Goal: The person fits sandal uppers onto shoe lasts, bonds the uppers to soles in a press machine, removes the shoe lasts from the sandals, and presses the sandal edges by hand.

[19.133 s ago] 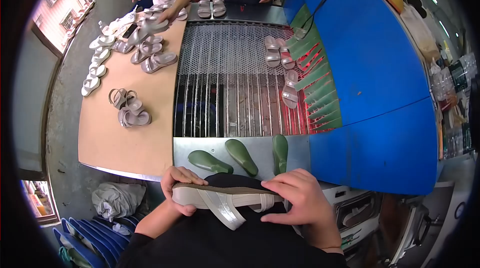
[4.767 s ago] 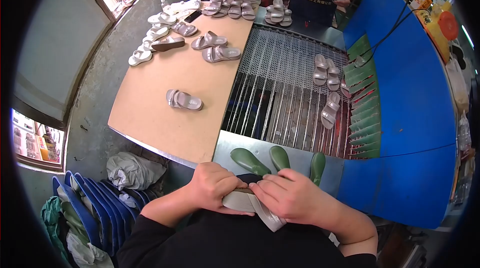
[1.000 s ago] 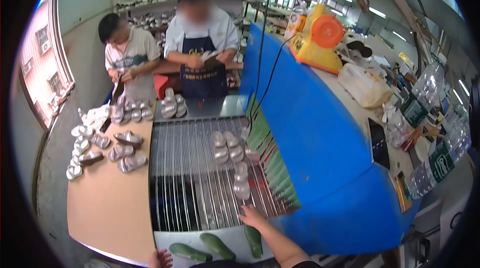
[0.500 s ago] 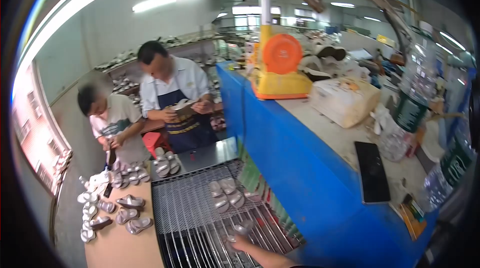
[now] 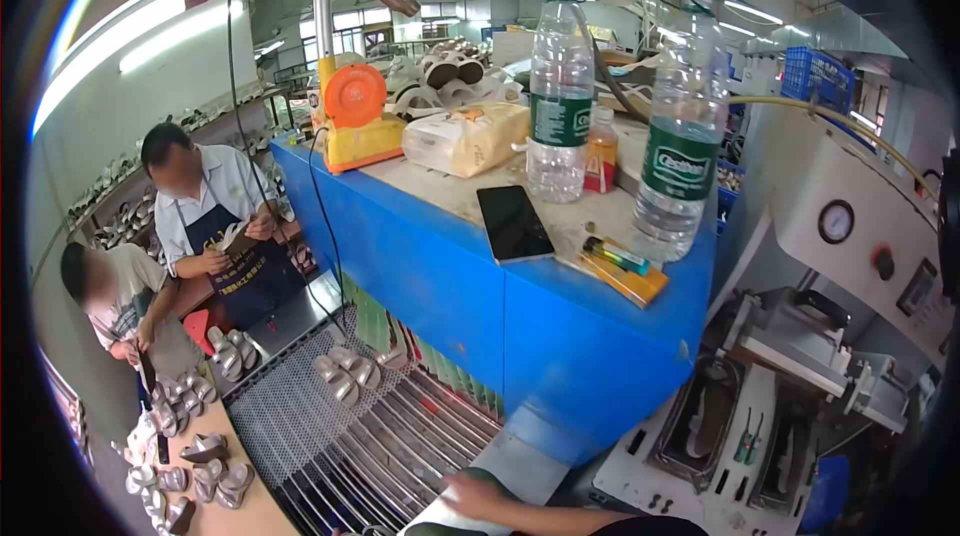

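Note:
My right hand (image 5: 474, 496) reaches in from the bottom right, above a pale metal ledge at the end of the bar rack. Its fingers are closed on a sandal (image 5: 494, 479); only a grey-green edge of it shows, and the rest is hidden by the hand. Another grey-green piece (image 5: 432, 529) is cut off by the lower frame edge. A pair of silver-grey sandals (image 5: 348, 374) rests farther up on the mesh part of the rack (image 5: 290, 406). My left hand is out of view.
Several sandals (image 5: 205, 448) lie on a tan table (image 5: 255, 506) at the left, where two people (image 5: 215, 226) handle shoes. A blue cabinet (image 5: 420, 266) bears bottles (image 5: 680, 166), a phone (image 5: 514, 224) and an orange-yellow device (image 5: 355, 116). A press machine (image 5: 800, 336) stands at right.
The view has swung right, bringing the press in. My right hand has left the bars, and the sandal it touched there has gone with it toward the metal ledge.

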Motion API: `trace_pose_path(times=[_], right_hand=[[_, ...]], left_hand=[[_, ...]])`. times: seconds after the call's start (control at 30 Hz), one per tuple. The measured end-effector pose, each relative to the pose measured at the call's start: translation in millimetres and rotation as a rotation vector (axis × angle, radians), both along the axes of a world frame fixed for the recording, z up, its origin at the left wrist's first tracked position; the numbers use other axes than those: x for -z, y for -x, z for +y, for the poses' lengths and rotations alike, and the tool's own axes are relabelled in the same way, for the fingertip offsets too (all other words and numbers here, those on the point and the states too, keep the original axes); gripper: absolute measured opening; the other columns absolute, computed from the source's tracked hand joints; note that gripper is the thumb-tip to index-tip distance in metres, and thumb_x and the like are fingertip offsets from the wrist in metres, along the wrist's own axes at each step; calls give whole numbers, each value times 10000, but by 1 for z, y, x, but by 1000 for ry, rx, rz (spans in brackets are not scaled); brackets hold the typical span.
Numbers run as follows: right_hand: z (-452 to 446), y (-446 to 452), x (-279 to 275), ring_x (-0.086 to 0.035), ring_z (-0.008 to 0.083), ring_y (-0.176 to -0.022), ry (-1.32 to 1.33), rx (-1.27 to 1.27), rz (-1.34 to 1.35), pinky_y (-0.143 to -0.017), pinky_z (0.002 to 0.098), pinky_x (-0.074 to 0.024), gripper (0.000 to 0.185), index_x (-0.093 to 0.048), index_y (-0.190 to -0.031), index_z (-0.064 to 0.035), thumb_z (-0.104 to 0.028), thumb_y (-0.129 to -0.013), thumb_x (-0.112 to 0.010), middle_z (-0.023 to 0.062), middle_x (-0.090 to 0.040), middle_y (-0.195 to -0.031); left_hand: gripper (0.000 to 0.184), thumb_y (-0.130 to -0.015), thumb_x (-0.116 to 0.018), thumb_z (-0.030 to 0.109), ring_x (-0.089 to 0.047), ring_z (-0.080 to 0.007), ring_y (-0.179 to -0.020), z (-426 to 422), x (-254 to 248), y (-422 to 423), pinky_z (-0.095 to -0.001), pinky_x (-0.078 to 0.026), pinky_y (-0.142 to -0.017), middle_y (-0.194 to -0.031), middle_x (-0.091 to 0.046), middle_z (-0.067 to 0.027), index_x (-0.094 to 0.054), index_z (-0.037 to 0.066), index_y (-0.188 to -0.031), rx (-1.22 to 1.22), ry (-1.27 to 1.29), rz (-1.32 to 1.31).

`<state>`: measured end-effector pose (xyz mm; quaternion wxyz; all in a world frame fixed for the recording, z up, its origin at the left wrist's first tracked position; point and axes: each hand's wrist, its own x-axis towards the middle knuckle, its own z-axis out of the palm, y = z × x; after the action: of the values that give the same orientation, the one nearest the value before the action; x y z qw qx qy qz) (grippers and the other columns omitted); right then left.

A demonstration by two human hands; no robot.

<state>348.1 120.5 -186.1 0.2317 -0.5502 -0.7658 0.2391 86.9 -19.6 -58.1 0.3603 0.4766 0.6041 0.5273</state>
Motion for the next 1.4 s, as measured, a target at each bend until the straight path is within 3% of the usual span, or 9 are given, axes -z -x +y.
trace_pose_path(times=[0.17,0.27,0.37,0.5,0.63,0.9,1.07,1.2,1.4], right_hand=[[-53,-70,52,-602,370,-1187,346,217,-436,-923,574,-526,916,-437,-1439,-133,-564,-732,-830,150,-564,-1305],[-55,-57,55,-712,369,-1041,226,419,-317,-892,490,-563,495,-689,-1178,-88,-376,-789,-789,199,-734,-1108],[-47,-44,77,-711,414,-1012,205,483,-326,-883,491,-564,550,-696,-1208,-115,-368,-741,-841,195,-738,-1122],[-33,-58,134,-713,340,-1004,704,498,315,-886,467,-564,743,-623,-1304,8,-284,-694,-931,150,-722,-1167],[-78,-7,-26,-683,205,-1007,803,152,597,-902,366,-556,626,-618,-1269,55,-132,-745,-903,112,-709,-1155],[-143,78,-224,-730,254,-1056,455,-466,216,-911,355,-568,644,-681,-1271,-23,-234,-713,-925,154,-742,-1136],[-187,104,-273,-731,312,-939,183,-295,78,-846,380,-588,637,-702,-1239,-59,-342,-709,-913,138,-739,-1053],[-215,124,-288,-697,321,-936,-78,-233,52,-862,405,-574,533,-692,-1200,-67,-399,-806,-828,136,-678,-1056],[-233,62,-264,-525,336,-1246,-71,-131,593,-1066,430,-417,510,-550,-1338,-9,-328,-957,-663,190,-524,-1304]], left_hand=[[716,-865,-735,311,-614,-285,-1139,-43,6,21,-452,-520,-978,-1267,-618,-109,-428,108,-1480,-225,-89,-331],[687,-878,-714,380,-623,-288,-1148,-78,15,50,-463,-521,-978,-1278,-635,-93,-464,142,-1471,-334,-232,-585],[663,-890,-694,449,-632,-291,-1157,-102,25,83,-474,-522,-978,-1288,-652,-78,-499,175,-1462,-317,-359,-920],[739,-771,-762,476,-600,-331,-1249,-106,-8,98,-543,-476,-1073,-1342,-662,-108,-555,183,-1417,-289,-426,-1169],[768,-775,-757,580,-586,-348,-1244,-106,-23,123,-550,-433,-1111,-1309,-640,-142,-565,155,-1385,-342,-480,-1312],[878,-804,-681,702,-541,-372,-1321,-89,-29,128,-580,-396,-1157,-1406,-579,-145,-492,175,-1481,-169,-407,-1372],[961,-790,-714,684,-474,-410,-1396,-83,-14,86,-615,-380,-1163,-1512,-483,-166,-402,161,-1533,159,-201,-1392],[937,-869,-402,805,-543,-451,-1306,-84,-23,29,-599,-410,-1139,-1384,-578,-208,-474,78,-1456,240,-7,-1715],[917,-873,-370,812,-598,-432,-1218,-92,-25,-12,-725,-380,-1085,-1323,-626,-205,-524,96,-1426,240,210,-1714]])
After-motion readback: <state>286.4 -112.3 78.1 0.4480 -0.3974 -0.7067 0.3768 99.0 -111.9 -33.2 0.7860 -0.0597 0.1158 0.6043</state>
